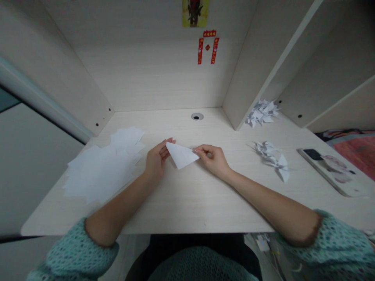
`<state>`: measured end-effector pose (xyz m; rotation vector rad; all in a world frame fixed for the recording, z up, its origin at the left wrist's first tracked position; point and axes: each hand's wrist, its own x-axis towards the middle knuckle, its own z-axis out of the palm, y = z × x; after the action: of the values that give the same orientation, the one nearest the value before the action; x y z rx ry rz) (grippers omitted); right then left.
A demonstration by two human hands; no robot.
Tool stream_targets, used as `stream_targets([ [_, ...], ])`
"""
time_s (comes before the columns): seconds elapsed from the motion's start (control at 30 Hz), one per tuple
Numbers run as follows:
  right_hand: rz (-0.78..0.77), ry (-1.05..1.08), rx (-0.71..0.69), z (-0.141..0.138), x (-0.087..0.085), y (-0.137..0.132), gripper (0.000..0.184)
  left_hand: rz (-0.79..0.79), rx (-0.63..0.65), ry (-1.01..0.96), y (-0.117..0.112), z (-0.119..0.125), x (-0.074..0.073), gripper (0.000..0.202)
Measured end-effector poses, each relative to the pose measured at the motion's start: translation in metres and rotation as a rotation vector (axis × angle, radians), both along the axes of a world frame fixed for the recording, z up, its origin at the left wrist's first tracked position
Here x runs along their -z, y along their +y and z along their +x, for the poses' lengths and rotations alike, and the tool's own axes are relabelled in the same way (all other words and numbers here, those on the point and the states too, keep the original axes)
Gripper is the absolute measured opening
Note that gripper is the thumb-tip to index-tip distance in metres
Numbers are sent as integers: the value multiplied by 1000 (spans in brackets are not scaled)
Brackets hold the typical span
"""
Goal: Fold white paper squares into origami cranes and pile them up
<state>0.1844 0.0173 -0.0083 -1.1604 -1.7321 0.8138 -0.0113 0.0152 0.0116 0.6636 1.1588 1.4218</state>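
Note:
A white sheet of paper folded into a triangle [181,155] is held between my two hands, just above the pale desk. My left hand [157,159] grips its left corner, with the fingers partly hidden behind the paper. At the right corner, the thumb and fingers of my right hand [213,159] pinch the paper. Loose white paper sheets [102,168] lie spread in an overlapping pile to the left of my left hand. Several folded paper pieces [272,157] lie on the desk to the right of my right hand.
A heap of folded paper [262,112] sits beyond the upright divider [252,78] at the back right. A phone in a patterned case [331,171] lies at the right. There is a round cable hole [197,116] near the back wall, and the desk's front edge [199,233] runs before me.

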Motion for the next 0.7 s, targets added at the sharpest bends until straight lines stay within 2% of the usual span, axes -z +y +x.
stream_targets([
  [0.1, -59, 90, 37, 2, 4, 4, 24, 23, -21, 41, 3, -6, 1, 31],
  [0.17, -97, 196, 65, 3, 6, 7, 24, 59, 10, 99, 3, -8, 3, 34],
  [0.3, -134, 359, 89, 3, 9, 10, 24, 107, 218, 276, -1, -3, 8, 37],
  [0.4, -151, 406, 90, 1, 10, 11, 23, 171, 321, 370, -5, 0, 12, 34],
  [0.6, -176, 429, 50, 0, 13, 10, 25, 182, 346, 360, -5, -2, 13, 30],
  [0.7, -93, 386, 33, 0, 12, 7, 35, 174, 350, 342, -4, -2, 13, 29],
])
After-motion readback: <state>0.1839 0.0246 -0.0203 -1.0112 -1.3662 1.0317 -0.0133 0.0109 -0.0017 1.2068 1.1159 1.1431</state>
